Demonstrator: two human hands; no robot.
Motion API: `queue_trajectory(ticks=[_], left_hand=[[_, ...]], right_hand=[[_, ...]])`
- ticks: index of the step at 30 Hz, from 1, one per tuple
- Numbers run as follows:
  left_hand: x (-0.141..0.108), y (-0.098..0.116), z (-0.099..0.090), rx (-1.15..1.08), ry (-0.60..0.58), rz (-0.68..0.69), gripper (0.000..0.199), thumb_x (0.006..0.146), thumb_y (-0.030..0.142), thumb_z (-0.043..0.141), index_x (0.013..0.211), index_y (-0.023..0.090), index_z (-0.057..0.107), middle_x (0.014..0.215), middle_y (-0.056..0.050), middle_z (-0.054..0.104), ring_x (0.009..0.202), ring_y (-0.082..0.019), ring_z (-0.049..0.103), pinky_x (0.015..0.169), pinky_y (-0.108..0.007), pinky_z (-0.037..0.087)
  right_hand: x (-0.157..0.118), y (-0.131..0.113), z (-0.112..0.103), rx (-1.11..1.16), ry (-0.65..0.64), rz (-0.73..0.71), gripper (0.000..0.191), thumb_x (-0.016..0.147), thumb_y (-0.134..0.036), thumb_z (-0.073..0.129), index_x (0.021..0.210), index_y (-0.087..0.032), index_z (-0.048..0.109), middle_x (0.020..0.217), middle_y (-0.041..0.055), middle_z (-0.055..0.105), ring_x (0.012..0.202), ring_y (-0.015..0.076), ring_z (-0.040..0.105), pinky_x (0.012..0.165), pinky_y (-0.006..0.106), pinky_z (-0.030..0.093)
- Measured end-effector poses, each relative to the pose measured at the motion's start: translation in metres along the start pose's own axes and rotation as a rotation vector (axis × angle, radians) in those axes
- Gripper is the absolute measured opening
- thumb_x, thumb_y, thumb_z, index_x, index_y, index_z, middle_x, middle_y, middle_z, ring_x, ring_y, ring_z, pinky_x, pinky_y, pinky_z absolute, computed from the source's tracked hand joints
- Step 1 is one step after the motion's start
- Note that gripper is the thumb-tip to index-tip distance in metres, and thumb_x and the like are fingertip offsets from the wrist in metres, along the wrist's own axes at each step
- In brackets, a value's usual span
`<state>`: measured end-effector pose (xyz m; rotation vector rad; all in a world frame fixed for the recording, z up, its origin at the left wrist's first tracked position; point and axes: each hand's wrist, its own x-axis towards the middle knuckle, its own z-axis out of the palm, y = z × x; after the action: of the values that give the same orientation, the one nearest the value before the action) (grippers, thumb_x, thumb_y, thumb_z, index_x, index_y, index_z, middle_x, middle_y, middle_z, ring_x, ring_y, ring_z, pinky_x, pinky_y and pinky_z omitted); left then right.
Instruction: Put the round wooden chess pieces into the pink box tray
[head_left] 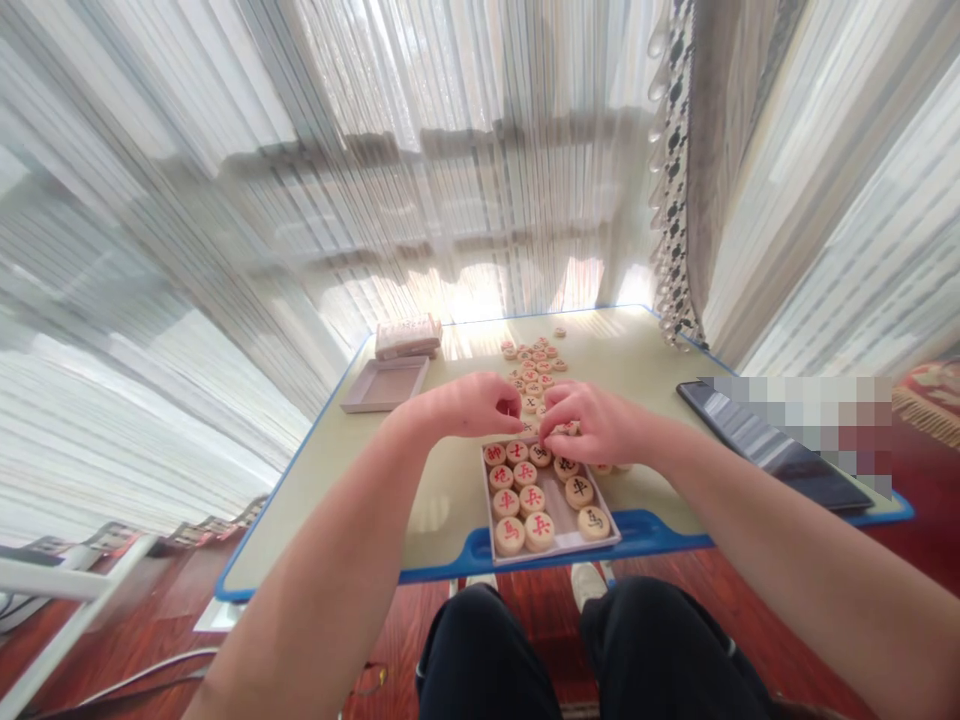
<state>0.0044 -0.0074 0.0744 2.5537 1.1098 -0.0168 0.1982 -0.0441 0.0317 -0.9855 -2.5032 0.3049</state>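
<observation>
A shallow box [553, 508] at the table's near edge holds round wooden pieces, red-marked ones in two columns on the left and black-marked ones [579, 491] down the right side. My left hand [487, 405] hovers just beyond the box's far left, fingers curled; whether it grips anything cannot be made out. At the box's far edge, my right hand [581, 418] has its fingertips down on a black-marked piece [539, 454]. Loose pieces [531, 377] lie in a cluster beyond and between my hands, and a few more are partly hidden under my right hand.
An open empty box lid [388, 384] lies at the left of the table [442, 500], with a wrapped packet [408, 336] behind it. A dark tablet [765, 445] rests along the right edge. Sheer curtains [465, 150] hang behind the table.
</observation>
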Motion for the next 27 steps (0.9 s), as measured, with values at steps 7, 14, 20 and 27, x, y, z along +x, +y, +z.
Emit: queue_trajectory(ticks=[7,14,20,27], left_hand=[[-0.007,0.027,0.003,0.003,-0.030,0.214,0.020,0.068,0.022,0.053,0.068,0.019,0.073,0.071,-0.001,0.065,0.063,-0.011,0.052,0.062,-0.021,0.040],[-0.005,0.036,0.010,0.084,-0.059,0.164,0.021,0.067,0.018,0.050,0.060,0.020,0.069,0.064,-0.001,0.064,0.064,-0.013,0.055,0.064,-0.021,0.043],[0.000,0.034,0.011,0.147,-0.071,0.117,0.021,0.068,0.021,0.050,0.056,0.018,0.066,0.061,-0.002,0.063,0.058,-0.012,0.053,0.059,-0.022,0.042],[0.003,0.029,0.010,0.201,-0.069,0.137,0.022,0.067,0.017,0.047,0.057,0.017,0.066,0.060,-0.003,0.062,0.058,-0.012,0.052,0.061,-0.021,0.042]], right_hand=[[0.002,0.003,0.003,0.017,-0.014,-0.043,0.020,0.066,-0.012,0.051,0.063,-0.020,0.069,0.072,0.0030,0.061,0.071,0.0159,0.053,0.068,0.027,0.042],[0.003,0.001,0.002,-0.012,-0.034,-0.049,0.019,0.064,-0.014,0.047,0.059,-0.017,0.065,0.071,0.0045,0.060,0.071,0.0169,0.052,0.069,0.029,0.042],[0.003,0.000,0.002,-0.014,-0.025,-0.054,0.018,0.061,-0.015,0.048,0.061,-0.017,0.066,0.073,0.0050,0.061,0.071,0.0171,0.052,0.068,0.029,0.041],[0.002,0.002,0.001,0.011,-0.001,-0.097,0.022,0.059,-0.014,0.049,0.065,-0.018,0.070,0.072,0.0048,0.062,0.071,0.0175,0.051,0.066,0.029,0.041]])
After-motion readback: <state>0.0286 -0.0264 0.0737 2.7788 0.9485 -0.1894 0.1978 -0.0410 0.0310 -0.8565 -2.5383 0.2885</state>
